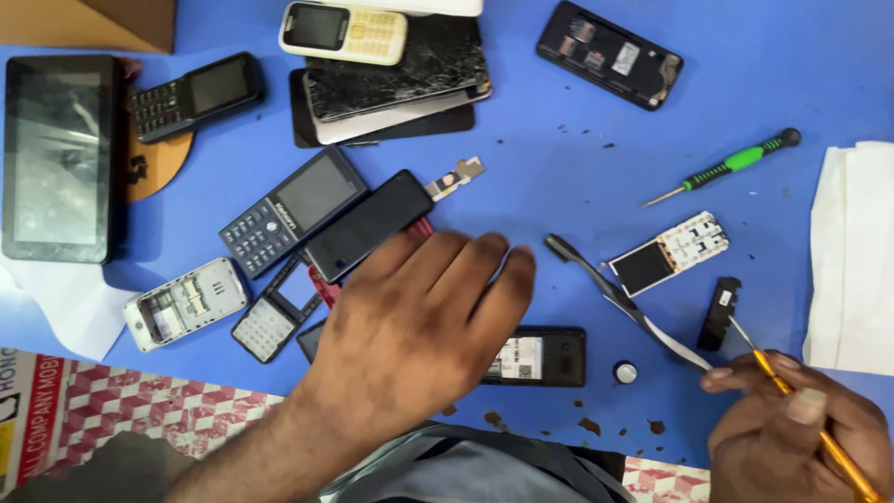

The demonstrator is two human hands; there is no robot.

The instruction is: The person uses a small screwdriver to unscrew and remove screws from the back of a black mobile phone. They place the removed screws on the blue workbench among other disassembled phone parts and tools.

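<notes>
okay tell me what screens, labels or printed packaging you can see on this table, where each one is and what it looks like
Tablet: far left edge, black rectangle, dark glossy screen.
Cracked phone: top centre on a stack, shattered black glass.
Cream keypad phone: top centre, small dark screen.
Loose display module: right of centre, black screen on white frame.
Printed sheet: bottom left, red and white checks.
Opened black phone: under the left hand, white label inside.

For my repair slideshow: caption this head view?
Left hand over opened black phone; right hand pokes orange-handled screwdriver at small black part.
</notes>
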